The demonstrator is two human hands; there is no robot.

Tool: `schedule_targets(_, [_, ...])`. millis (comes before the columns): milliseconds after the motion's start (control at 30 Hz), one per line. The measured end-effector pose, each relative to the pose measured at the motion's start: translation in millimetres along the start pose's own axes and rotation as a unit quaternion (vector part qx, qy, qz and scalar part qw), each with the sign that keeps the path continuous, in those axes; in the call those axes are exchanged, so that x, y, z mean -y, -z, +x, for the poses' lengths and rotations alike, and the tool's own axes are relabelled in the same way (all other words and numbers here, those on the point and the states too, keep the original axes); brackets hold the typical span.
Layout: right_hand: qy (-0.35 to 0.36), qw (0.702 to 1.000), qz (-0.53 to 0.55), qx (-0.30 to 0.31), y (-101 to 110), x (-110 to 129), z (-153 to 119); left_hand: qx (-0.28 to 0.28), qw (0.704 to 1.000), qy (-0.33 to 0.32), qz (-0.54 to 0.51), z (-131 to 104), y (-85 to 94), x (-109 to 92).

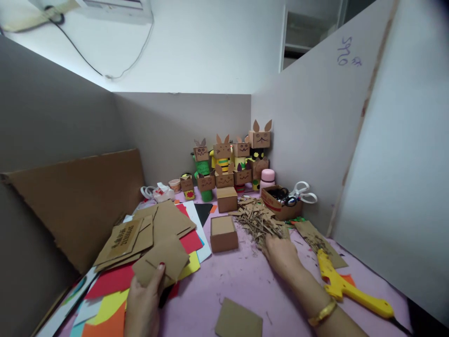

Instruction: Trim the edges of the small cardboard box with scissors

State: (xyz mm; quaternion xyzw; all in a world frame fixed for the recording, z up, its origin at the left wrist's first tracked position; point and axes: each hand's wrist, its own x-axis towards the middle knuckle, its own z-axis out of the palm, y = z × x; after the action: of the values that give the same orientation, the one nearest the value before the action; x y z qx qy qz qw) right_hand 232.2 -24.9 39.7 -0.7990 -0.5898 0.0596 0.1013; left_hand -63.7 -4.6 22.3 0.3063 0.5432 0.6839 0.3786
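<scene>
At the lower left, my left hand (pixel 145 299) is closed on cardboard pieces (pixel 164 260), its thumb across their face. My right hand (pixel 280 252) reaches into the near edge of a heap of thin cardboard scraps (pixel 257 217). Its fingers are curled down and partly hidden, so what they pinch does not show. Left of the heap stands a small cardboard box (pixel 223 241), with another cardboard box (pixel 227 200) behind it. A flat cardboard square (pixel 239 318) lies at the front edge between my hands.
Cardboard animal figures (pixel 223 150) stand at the back beside a pink bottle (pixel 267 179). A carton (pixel 280 210) holds white-handled scissors (pixel 303 193). A yellow glue gun (pixel 351 285) lies right of my forearm. Stacked cardboard sheets (pixel 161 217) and coloured paper (pixel 114 306) cover the left.
</scene>
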Motion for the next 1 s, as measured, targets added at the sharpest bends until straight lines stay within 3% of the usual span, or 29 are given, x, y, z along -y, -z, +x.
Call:
schedule_targets(133, [0.008, 1.000, 0.024, -0.016, 6, -7, 3, 0.013, 0.999, 0.046, -0.017, 2, 1.0, 2])
schedule_targets(300, [-0.017, 0.989, 0.116, -0.090, 16, -37, 12, 0.031, 0.996, 0.079, -0.024, -1, -1.6, -1])
schedule_targets(533, [-0.035, 0.938, 0.327, -0.113, -7, -62, 36, 0.043, 0.995, 0.089, -0.006, 0, -0.9, 1])
schedule_targets(733, [0.035, 0.898, 0.419, -0.128, -23, -60, 42, 0.049, 0.994, 0.093, -0.023, -1, -1.5, -1])
schedule_targets(1000, [0.128, 0.897, 0.379, -0.188, -25, -60, 43, 0.045, 0.994, 0.091, -0.030, 1, 0.5, 1])
